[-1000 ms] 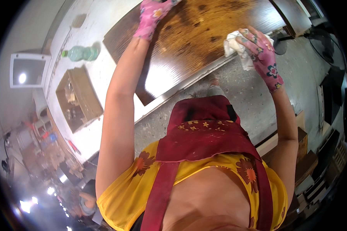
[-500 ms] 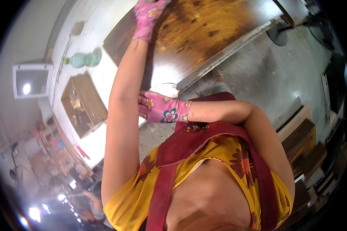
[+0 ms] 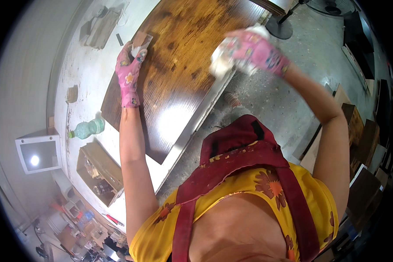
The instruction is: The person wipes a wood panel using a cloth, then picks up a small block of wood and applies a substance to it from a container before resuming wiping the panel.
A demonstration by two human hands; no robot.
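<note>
A dark brown wood-grain panel [image 3: 174,65] with a glossy surface lies on the white worktable. My left hand [image 3: 129,76], in a pink flowered glove, is at the panel's left edge. Its fingers are closed around a small brown-and-white piece of folded sheet [image 3: 141,42], perhaps sandpaper. At the panel's right edge, my right hand [image 3: 260,52], gloved alike, grips a bunched white rag [image 3: 222,61]. Motion blurs this hand and the rag, and I cannot tell whether the rag touches the panel.
Left of the panel lie a green plastic bottle [image 3: 87,128] on its side, an open wooden box [image 3: 100,172] of small items and a red-handled tool [image 3: 112,218]. A black fan [image 3: 329,6] stands on the floor at far right. Wooden boards [image 3: 356,126] are stacked at right.
My right hand has swung from beside my left forearm out to the panel's right edge with the rag. The view has shifted, bringing my left hand and its piece fully into sight.
</note>
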